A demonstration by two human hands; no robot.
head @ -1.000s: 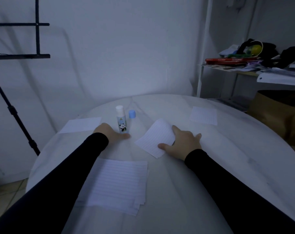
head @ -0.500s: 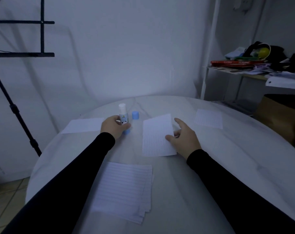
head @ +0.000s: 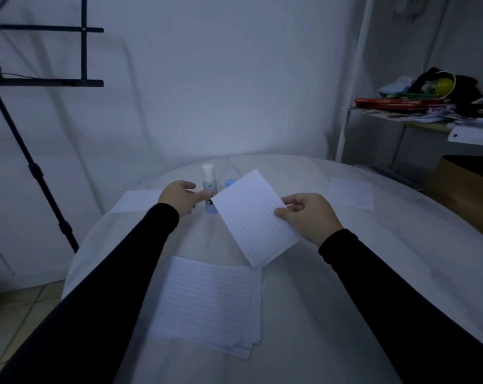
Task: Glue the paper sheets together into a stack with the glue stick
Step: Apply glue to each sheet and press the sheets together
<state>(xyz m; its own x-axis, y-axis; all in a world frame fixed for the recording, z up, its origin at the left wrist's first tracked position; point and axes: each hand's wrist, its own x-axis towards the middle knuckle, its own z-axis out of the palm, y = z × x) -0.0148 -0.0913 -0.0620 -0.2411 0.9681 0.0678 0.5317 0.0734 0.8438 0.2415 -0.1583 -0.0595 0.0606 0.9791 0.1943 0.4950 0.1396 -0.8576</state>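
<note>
Nearest the person, a fanned stack of white lined paper sheets lay flat on the pale round counter, its lower right corner showing several offset edges. Just beyond it, the right hand pinched a single white lined sheet by its right edge, thumb on top and fingers beneath, so the sheet hung tilted above the counter with its near corner just over the stack's far right corner. Such paper looked light and limp; held at one edge it would likely sag and flutter, so a second grip on the opposite edge, or laying it flat, would steady it for gluing.

Further on, the left hand was loosely open, fingertips touching or nearly touching the white glue stick with a blue base, which stood upright and uncapped. Whether it gripped the tube I could not tell. The smooth, rigid tube should be taken around its middle. Its small blue cap sat just behind the lifted sheet. Two more white sheets lay apart, one far left and one far right.
</note>
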